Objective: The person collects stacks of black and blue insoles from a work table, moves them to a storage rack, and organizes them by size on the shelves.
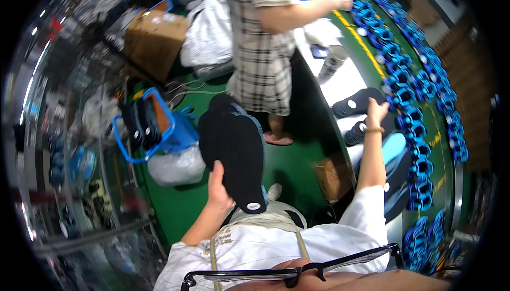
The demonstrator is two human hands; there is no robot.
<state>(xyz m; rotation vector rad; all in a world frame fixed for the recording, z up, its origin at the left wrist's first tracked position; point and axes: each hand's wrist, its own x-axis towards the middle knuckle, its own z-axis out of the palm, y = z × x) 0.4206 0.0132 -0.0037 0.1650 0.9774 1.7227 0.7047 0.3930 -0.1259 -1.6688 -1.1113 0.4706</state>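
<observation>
My left hand (217,187) is closed round the edge of a stack of black insoles (234,147), thumb on top and the other fingers hidden beneath. The stack is held in front of my body, heel end toward me, with a white oval label on it and blue edges showing at the side. On the right, my right hand (376,113) grips the edge of a black insole (361,102) with a white round label, over the white bench; its fingertips are partly hidden. More dark insoles (355,133) and a light blue insole (393,147) lie close by.
A person in a checked garment (261,52) stands ahead by the bench (340,78). A blue basket (169,123) with dark insoles and a plastic bag (175,167) sit on the floor at left. Rows of blue shoes (398,73) line the right. A cardboard box (333,176) is under the bench.
</observation>
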